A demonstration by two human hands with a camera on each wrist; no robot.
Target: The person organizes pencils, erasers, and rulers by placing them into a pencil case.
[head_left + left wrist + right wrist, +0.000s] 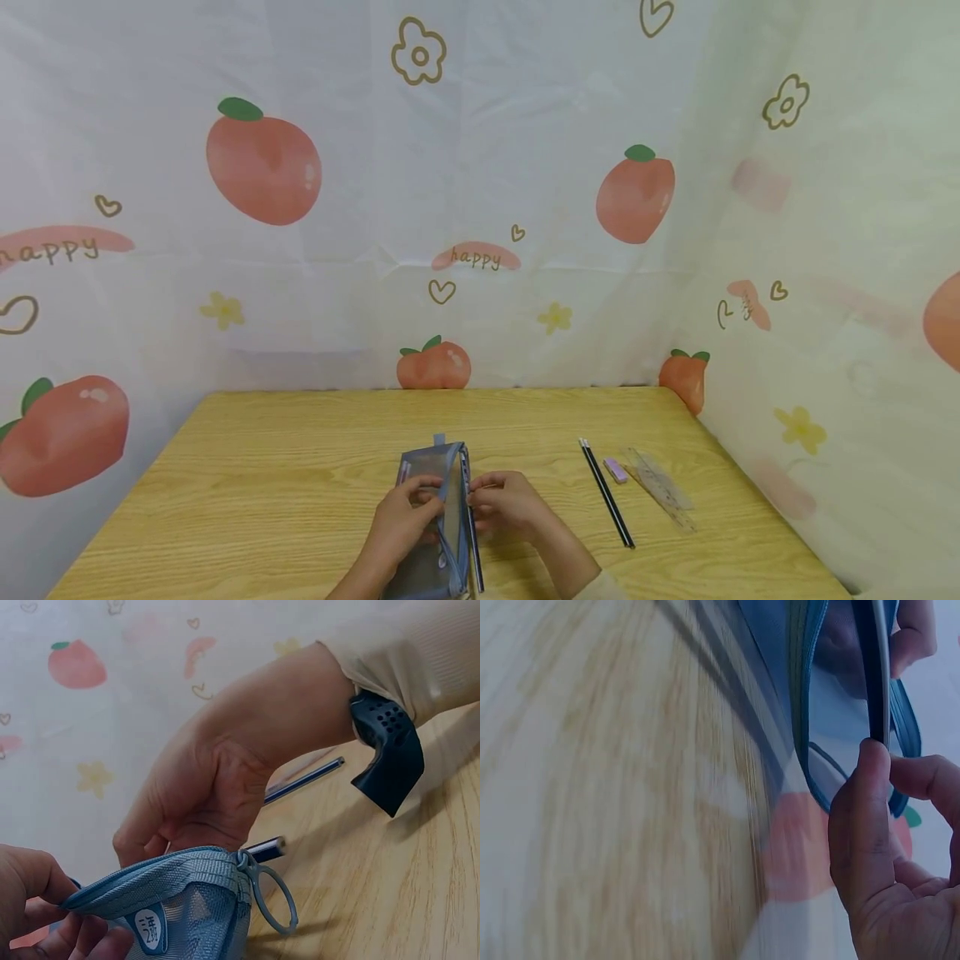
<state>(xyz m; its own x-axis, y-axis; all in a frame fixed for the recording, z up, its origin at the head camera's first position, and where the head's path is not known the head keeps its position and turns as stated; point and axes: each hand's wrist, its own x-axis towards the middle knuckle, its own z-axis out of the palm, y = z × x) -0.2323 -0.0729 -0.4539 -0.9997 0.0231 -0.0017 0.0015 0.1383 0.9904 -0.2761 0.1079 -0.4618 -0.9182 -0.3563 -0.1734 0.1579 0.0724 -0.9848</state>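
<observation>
A blue-grey mesh pencil case (423, 462) lies on the table with its zipped mouth open. My left hand (405, 517) pinches one edge of that mouth; in the left wrist view its fingers (41, 877) grip beside the zip. A dark striped pencil (476, 554) is pinched between the thumb and forefinger of my right hand (512, 506). In the right wrist view the pencil (877, 675) runs along the opening between the zip edges. Whether it is a single pencil is hard to tell. A ring hangs at the case's near end (276, 900).
Right of the hands, dark pencils (607, 496) lie side by side on the wooden table (285, 492). Beyond them are a pink and white eraser (615, 471) and clear plastic rulers (663, 483). A fruit-printed cloth (337, 292) hangs behind and at the right.
</observation>
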